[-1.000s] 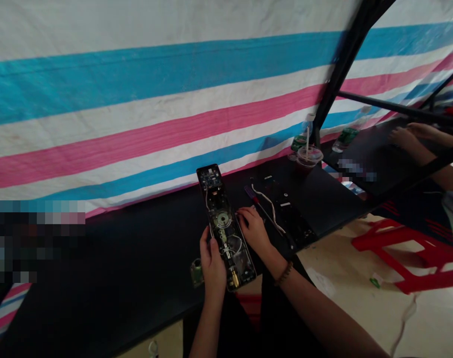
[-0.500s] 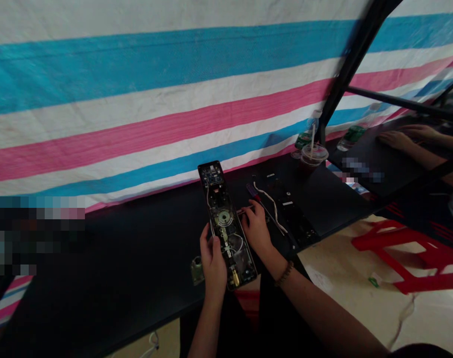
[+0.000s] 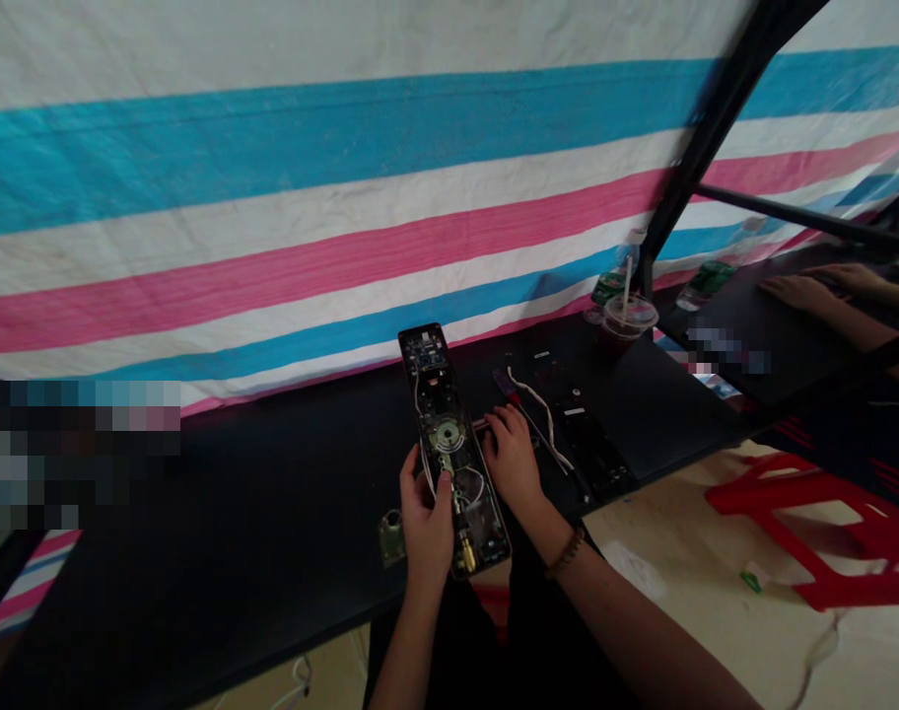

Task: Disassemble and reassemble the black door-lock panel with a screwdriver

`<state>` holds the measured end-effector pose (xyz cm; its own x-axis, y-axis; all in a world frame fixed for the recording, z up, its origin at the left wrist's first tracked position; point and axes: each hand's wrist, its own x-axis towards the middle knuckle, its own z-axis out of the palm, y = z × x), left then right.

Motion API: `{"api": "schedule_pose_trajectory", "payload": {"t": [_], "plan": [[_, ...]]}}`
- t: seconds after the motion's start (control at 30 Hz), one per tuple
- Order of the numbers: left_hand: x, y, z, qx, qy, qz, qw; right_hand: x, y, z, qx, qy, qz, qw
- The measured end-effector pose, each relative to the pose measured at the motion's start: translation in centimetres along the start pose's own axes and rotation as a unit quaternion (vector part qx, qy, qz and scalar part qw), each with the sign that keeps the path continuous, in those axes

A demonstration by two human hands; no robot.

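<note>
The left hand (image 3: pixel 429 521) grips the opened black device (image 3: pixel 448 434); the right hand (image 3: pixel 515 461) curls just beside it, whether holding anything I can't tell.

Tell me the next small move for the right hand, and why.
Probably ease the right hand inward over the open device: its inner parts lie exposed, the left hand holds it by its left side, and the right hand is close beside its right edge. Whether the right hand holds anything is too dim to tell.
</note>
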<state>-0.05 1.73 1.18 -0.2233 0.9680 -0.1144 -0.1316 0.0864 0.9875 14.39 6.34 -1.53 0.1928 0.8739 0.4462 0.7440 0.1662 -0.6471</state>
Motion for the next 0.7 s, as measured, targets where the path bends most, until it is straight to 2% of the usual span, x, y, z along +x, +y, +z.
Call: {"api": "schedule_pose_trajectory", "payload": {"t": [0.37, 0.53, 0.63, 0.7], "plan": [[-0.1, 0.2, 0.2, -0.014, 0.0, -0.002, 1.0, 0.1, 0.1, -0.1, 0.039, 0.006, 0.013, 0.999], [0.0, 0.1, 0.2, -0.015, -0.004, 0.006, 1.0, 0.6, -0.7, -0.7, 0.175, 0.04, 0.013, 0.984], [0.0, 0.1, 0.1, -0.012, -0.007, 0.008, 1.0, 1.0, -2.2, -0.6, 0.279, -0.004, 0.003, 0.96], [0.0, 0.1, 0.1, -0.01, -0.01, 0.012, 1.0, 1.2, -3.2, -0.3, 0.294, -0.039, -0.003, 0.955]]}}
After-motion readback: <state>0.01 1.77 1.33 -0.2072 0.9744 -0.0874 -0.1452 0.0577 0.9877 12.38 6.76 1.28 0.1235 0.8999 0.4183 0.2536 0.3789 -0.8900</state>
